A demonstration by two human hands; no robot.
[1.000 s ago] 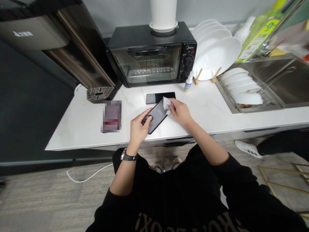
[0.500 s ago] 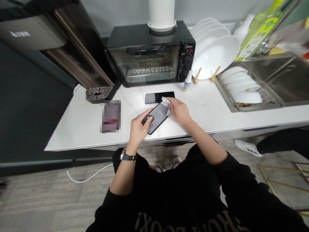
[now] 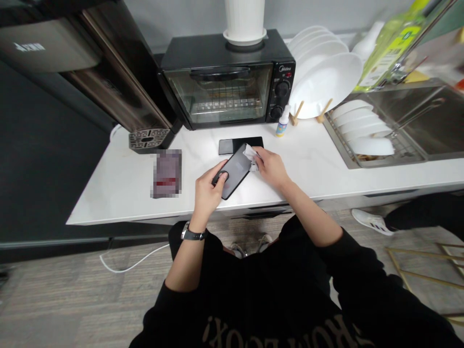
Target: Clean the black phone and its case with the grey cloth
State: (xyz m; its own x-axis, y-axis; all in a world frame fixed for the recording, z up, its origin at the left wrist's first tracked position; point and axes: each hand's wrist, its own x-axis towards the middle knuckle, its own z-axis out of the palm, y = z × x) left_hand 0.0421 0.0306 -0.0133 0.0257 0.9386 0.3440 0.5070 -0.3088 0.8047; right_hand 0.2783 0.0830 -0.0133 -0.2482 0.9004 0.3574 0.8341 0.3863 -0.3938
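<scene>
- Left hand (image 3: 207, 189): fingers clamped around the lower end of a black smartphone (image 3: 235, 169), held at a slant over the front half of the white counter (image 3: 119, 193)
- Right hand (image 3: 271, 168): fingertips pinched together on a white cloth (image 3: 250, 155), pressed against the smartphone's upper end
- Just behind, near the counter's back edge: a second phone (image 3: 232, 146), lying flat
- Along that back edge: a black toaster oven (image 3: 219, 89), with a small spray bottle (image 3: 282, 123) at its right end
- Nearer the left edge: a pixelated packet (image 3: 166, 174)

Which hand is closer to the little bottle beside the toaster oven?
Right. The right hand is in front of the small bottle, not touching it; the left hand is farther away, in front of the bottle and well to its left.
</scene>
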